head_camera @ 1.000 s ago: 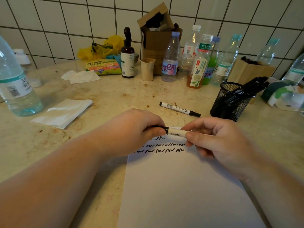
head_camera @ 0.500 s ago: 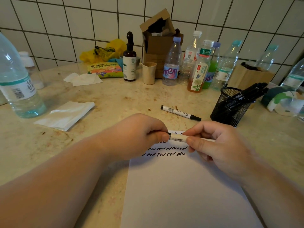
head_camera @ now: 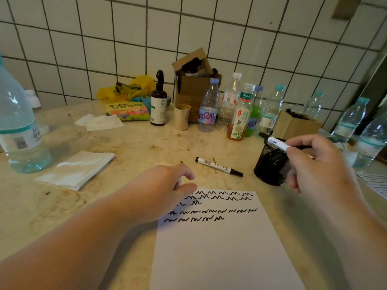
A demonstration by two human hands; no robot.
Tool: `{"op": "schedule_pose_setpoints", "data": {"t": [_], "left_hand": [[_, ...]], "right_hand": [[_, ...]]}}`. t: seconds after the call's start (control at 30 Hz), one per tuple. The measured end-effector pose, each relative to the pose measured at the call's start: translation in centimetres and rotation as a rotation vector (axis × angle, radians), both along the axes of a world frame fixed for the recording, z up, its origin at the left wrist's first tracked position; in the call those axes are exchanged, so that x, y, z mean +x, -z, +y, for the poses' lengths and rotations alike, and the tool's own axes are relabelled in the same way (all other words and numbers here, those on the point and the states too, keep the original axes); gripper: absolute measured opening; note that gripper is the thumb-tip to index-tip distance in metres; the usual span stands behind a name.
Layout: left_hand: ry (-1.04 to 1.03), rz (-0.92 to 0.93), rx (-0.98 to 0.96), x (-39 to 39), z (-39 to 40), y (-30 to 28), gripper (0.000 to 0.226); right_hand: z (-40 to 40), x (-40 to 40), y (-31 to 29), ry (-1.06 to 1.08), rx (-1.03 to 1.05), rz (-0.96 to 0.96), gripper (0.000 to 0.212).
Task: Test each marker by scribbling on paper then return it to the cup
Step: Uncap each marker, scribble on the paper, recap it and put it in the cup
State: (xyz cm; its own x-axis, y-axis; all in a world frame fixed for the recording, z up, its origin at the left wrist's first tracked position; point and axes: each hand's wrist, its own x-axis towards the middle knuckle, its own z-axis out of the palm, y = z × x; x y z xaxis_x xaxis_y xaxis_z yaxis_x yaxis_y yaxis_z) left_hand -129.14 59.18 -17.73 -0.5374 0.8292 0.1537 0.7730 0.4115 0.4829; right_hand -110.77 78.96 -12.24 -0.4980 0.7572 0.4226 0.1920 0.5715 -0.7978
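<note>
My right hand (head_camera: 314,164) pinches a capped marker (head_camera: 277,143) over the cup (head_camera: 270,166) for return; left hand (head_camera: 165,189), empty and loosely open, steadies the paper (head_camera: 219,248).

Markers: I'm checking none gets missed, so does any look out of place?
Yes. One white-barrelled marker with a black cap lies loose on the beige stone counter, between the scribbled white paper and the black mesh cup, not in it.

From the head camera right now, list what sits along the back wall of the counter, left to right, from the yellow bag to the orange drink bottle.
yellow bag → brown pump bottle → beige cup → clear bottle with purple cap → orange drink bottle
</note>
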Motion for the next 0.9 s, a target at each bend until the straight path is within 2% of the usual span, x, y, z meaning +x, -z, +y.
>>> {"op": "schedule_pose_setpoints", "data": {"t": [0.1,0.23,0.53,0.67,0.77,0.83,0.9], "left_hand": [[0.015,-0.003,0.003,-0.1,0.0,0.1,0.025],[0.023,-0.012,0.016,-0.2,0.1,0.3,0.025],[0.027,-0.023,0.017,-0.3,0.2,0.8,0.024],[0.026,-0.028,0.005,-0.3,0.2,0.8,0.024],[0.031,-0.028,0.005,-0.1,0.2,0.7,0.024],[0.033,-0.026,0.001,0.1,0.2,0.6,0.023],[0.031,-0.021,-0.008,0.2,0.2,0.5,0.021]], "right_hand": [[1.2,0.2,-0.6,0.139,0.071,-0.065,0.012],[2.1,0.0,-1.9,0.198,0.075,-0.162,0.012],[5.3,-1.6,-3.5,0.263,0.050,-0.148,0.005],[5.5,-2.0,-2.6,0.274,0.174,-0.202,0.013],[4.1,-1.8,-1.9,0.271,0.285,-0.139,0.016],[2.5,-1.9,-1.3,0.200,0.377,-0.104,0.014],[1.2,-2.8,-0.2,0.059,0.475,-0.193,0.015]]}}
